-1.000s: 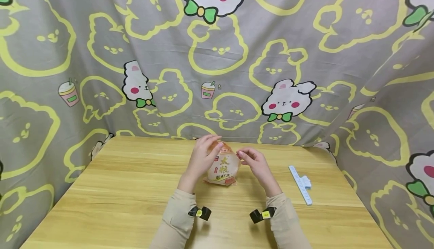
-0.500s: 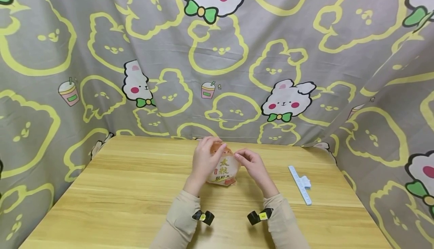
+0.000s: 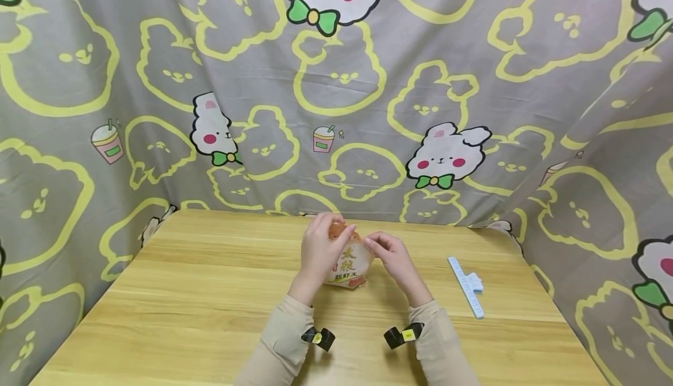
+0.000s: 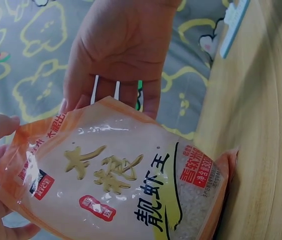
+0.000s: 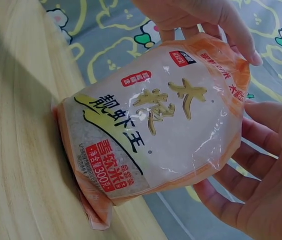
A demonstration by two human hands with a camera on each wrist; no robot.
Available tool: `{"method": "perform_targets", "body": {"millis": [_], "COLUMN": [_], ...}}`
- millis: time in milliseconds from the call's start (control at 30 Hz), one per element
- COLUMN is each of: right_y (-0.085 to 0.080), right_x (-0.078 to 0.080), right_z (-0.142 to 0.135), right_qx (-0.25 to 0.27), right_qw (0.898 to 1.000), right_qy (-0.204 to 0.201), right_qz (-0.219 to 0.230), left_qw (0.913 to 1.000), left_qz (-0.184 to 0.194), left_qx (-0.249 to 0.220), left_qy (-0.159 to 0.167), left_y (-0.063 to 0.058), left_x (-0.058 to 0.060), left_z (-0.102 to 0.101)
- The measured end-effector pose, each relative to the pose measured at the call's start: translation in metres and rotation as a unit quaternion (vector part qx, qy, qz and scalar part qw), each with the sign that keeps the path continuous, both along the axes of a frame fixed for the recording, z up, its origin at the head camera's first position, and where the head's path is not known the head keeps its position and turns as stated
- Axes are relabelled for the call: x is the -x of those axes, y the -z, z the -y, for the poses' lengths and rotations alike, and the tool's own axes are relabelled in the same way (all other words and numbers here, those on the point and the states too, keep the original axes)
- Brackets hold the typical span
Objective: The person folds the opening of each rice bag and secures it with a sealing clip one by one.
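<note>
A small orange-and-clear bag of rice [image 3: 351, 263] stands upright on the table, its printed front towards me. White grains show through its lower part in the left wrist view. My left hand [image 3: 319, 251] grips the bag's top left, thumb in front and fingers behind; the right wrist view shows that thumb lying on the orange top. At the upper right edge, my right hand [image 3: 393, 257] pinches the bag between thumb and fingers. In the right wrist view the right hand's other fingers [image 5: 235, 180] are bent beside the bag's edge.
A light blue bag clip [image 3: 466, 288] lies on the wooden table [image 3: 210, 292] to the right of the hands. A grey patterned curtain [image 3: 357, 88] hangs behind the table and along both sides. Black wrist cameras [image 3: 403, 336] are strapped over the sleeves.
My left hand has shifted slightly right and now covers more of the bag's left side. My right hand has moved a little left onto the bag's edge. The clip has not moved.
</note>
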State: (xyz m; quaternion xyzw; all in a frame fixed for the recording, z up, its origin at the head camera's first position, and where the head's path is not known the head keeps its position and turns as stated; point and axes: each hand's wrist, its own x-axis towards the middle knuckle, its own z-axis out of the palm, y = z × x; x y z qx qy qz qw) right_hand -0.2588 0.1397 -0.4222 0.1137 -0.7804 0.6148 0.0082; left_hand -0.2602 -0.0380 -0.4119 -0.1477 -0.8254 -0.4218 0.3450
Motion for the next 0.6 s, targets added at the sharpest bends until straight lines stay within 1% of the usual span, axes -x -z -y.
{"method": "perform_targets", "body": {"millis": [100,333,600], "right_y": [0.0127,0.0132,0.0126], "right_x": [0.0073,0.0063,0.0059], "right_z": [-0.0017,0.0002,-0.0007], "right_qx": [-0.006,-0.007,-0.013], "right_qw": [1.0,1.0,1.0], "right_qy": [0.0,-0.004,-0.022], "right_qz": [-0.008,-0.002,0.006], "left_qw": [1.0,0.9997,0.999], "left_qz": [0.006,0.019,0.039], "left_qx": [0.002,0.012,0.016], "left_qy": [0.004,0.009,0.015], "left_y": [-0.0004,-0.0013,-0.0035], "left_x": [0.0002,-0.0001,-0.0011], "left_z": [-0.0003,0.0012,0.0036]}}
